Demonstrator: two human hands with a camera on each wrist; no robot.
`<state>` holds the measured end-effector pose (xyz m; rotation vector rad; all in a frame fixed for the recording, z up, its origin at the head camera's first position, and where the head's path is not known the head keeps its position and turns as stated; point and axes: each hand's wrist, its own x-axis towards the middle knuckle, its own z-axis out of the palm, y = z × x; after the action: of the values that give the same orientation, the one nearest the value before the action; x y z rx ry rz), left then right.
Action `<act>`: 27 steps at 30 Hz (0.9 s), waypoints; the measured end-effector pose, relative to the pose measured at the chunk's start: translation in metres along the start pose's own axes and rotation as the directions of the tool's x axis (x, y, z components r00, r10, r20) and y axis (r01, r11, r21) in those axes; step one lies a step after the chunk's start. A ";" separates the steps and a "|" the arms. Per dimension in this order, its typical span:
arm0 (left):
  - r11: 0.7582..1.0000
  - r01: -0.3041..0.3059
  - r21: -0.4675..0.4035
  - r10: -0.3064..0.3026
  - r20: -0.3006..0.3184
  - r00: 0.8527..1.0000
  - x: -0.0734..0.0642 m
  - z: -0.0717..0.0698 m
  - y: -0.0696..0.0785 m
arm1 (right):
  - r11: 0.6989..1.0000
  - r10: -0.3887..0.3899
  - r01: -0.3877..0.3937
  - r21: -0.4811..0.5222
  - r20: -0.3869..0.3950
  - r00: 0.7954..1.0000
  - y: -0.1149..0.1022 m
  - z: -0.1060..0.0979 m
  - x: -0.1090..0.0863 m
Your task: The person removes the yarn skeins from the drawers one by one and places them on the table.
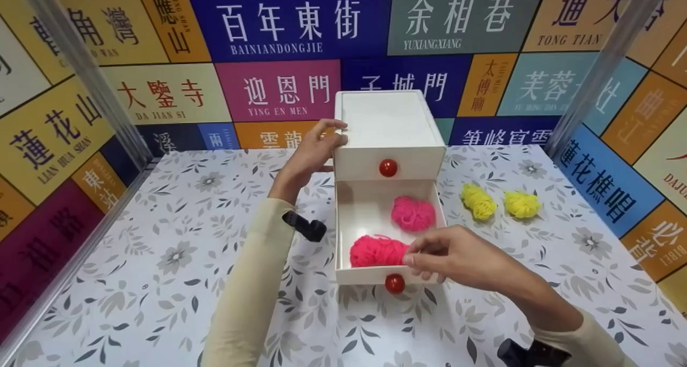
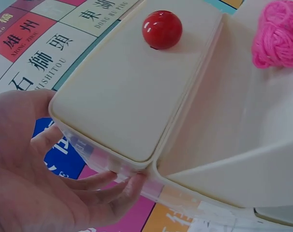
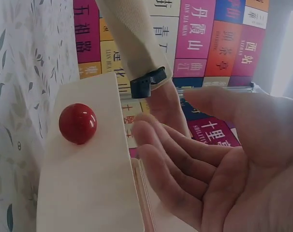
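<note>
Head view: at left, the left hand (image 1: 315, 148) holds the upper left edge of the white cabinet (image 1: 384, 121), fingers bent against it. In its pulled-out lower drawer (image 1: 357, 276) lie a near red-pink yarn bundle (image 1: 375, 250) and, farther right, a far pink yarn bundle (image 1: 413, 214). The right hand (image 1: 464, 257), fingers loosely curved and holding nothing, hangs over the drawer's near right corner. Two yellow yarn bundles (image 1: 479, 202) lie right on the table (image 1: 569, 302).

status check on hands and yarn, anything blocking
Left grip against side of white drawer unit. Right grip empty, by red-pink yarn. That and pink yarn inside open lower drawer. No obstruction seen.
</note>
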<state>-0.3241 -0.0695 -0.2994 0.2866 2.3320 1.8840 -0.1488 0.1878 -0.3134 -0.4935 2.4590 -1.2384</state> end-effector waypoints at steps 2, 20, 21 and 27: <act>1.000 -0.014 0.005 0.014 -0.011 1.000 0.000 0.002 -0.001 | 0.999 0.019 -0.022 -0.036 -0.064 0.998 -0.002 0.000 0.007; 0.994 -0.062 0.092 0.054 0.089 0.995 0.001 -0.007 0.002 | 0.994 0.045 -0.048 -0.098 -0.030 0.999 0.009 0.002 0.058; 0.994 -0.062 0.089 0.054 0.097 0.994 0.001 -0.007 0.001 | 0.994 0.040 -0.044 -0.101 -0.038 0.998 0.009 0.003 0.059; 0.994 -0.058 0.090 0.049 0.097 0.994 0.002 -0.006 0.001 | 0.993 0.039 -0.048 -0.109 -0.083 0.996 0.013 0.007 0.064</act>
<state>-0.3271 -0.0750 -0.2972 0.4429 2.3752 1.7462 -0.2044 0.1613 -0.3374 -0.4236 2.6030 -1.1298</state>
